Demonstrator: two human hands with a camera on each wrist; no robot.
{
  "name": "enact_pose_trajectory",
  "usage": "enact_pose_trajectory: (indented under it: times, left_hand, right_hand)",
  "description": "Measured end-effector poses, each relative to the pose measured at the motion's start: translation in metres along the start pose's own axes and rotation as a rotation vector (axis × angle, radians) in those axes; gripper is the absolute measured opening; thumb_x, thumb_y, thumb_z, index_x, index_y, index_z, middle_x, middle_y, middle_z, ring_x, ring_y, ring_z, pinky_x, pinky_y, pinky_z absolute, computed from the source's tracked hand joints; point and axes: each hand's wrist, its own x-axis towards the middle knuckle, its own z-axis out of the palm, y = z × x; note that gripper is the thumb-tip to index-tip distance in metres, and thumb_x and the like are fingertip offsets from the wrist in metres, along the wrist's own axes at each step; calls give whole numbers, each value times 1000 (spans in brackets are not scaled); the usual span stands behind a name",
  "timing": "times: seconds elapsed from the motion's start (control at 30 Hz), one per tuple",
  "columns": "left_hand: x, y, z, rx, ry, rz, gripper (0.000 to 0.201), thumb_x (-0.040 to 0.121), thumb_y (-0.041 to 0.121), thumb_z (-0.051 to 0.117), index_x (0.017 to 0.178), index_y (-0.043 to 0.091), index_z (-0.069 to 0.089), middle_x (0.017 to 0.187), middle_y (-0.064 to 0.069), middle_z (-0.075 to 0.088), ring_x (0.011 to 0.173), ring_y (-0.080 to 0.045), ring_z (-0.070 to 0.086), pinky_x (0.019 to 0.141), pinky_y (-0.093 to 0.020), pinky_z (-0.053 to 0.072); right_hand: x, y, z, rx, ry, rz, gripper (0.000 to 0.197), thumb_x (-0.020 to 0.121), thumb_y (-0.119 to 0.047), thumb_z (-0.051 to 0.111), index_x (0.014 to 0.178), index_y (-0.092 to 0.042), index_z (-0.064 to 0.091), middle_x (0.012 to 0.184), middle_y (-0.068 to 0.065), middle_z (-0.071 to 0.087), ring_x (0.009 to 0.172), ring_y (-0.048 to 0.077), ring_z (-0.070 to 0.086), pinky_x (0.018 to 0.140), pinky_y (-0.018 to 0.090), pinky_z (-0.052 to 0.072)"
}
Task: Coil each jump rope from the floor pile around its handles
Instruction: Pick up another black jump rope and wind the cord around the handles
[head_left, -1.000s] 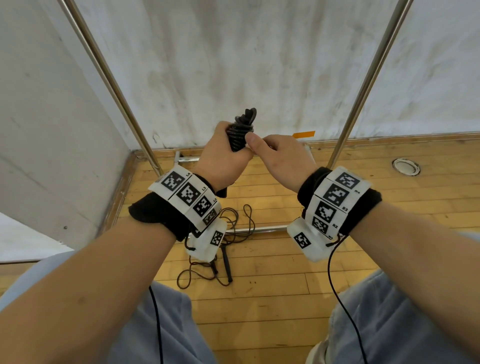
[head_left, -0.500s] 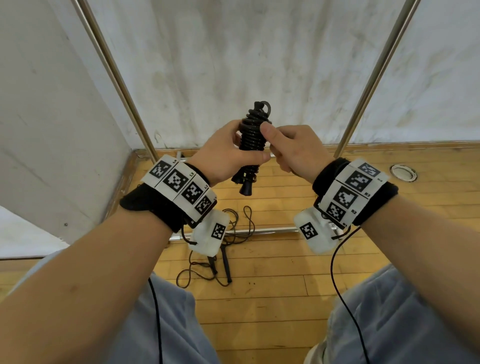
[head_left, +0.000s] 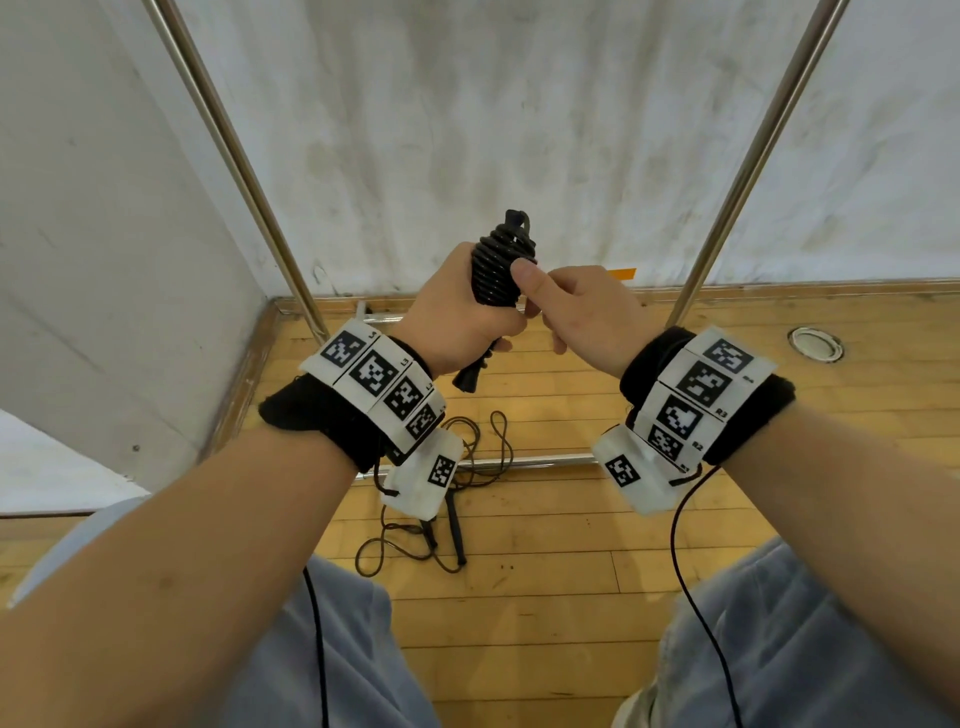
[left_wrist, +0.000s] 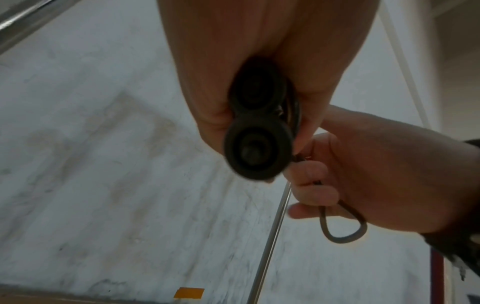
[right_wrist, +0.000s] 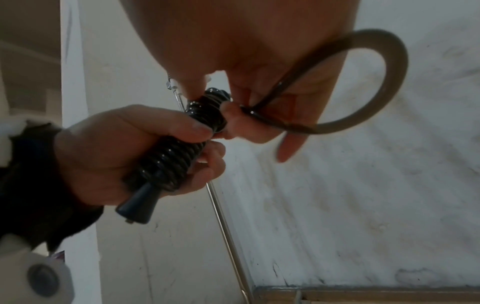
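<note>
My left hand (head_left: 457, 317) grips an upright black jump rope bundle (head_left: 497, 270), its cord wound tightly round the two handles. The handle ends (left_wrist: 257, 146) stick out below the fist. My right hand (head_left: 576, 306) is right beside it, thumb against the coil, fingers pinching the last loop of cord (right_wrist: 363, 82). That loop (left_wrist: 342, 226) curls out past the right palm. The right wrist view shows the coiled bundle (right_wrist: 179, 148) in the left fist (right_wrist: 135, 156). A second black jump rope (head_left: 441, 514) lies loose on the wooden floor below my left wrist.
Two slanted metal poles (head_left: 244, 171) (head_left: 748, 171) rise in front of a white wall, joined by a low metal bar (head_left: 540, 460) on the floor. A round metal floor fitting (head_left: 814, 343) sits at the right. An orange tape mark (head_left: 621, 274) is at the wall's base.
The bundle tipped up and stayed upright in my left hand. My right hand has kept working the cord's last loop at the coil's upper end.
</note>
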Motion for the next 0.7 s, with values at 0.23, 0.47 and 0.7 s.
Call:
enact_pose_trajectory:
  times: [0.23,0.47,0.7]
  left_hand:
    - [3,-5,6,162,84,-62,40,81,12,66,113,11,41,82,-2,59,56,-12,63,49,-22,48]
    - [0,1,3,-45,-42,-121,40,90,7,56,126,13,40,92,-7,58,71,-15,60,69,-37,53]
    - [-4,-2,1,6,55,-93,37,87,15,64,108,19,34,91,-8,64,69,-16,71,61,-37,59]
  right_hand:
    - [-2,5,1,-37,11,21,51,89,-55,47,84,-8,67,60,0,51,50,14,50,51,24,41]
    - [0,13,-5,-91,110,48,69,84,-64,46,85,2,66,69,19,61,68,34,61,64,37,50]
    - [-5,4,-5,-3,101,13,53,85,-57,53,84,-6,70,56,2,50,53,16,47,56,29,40]
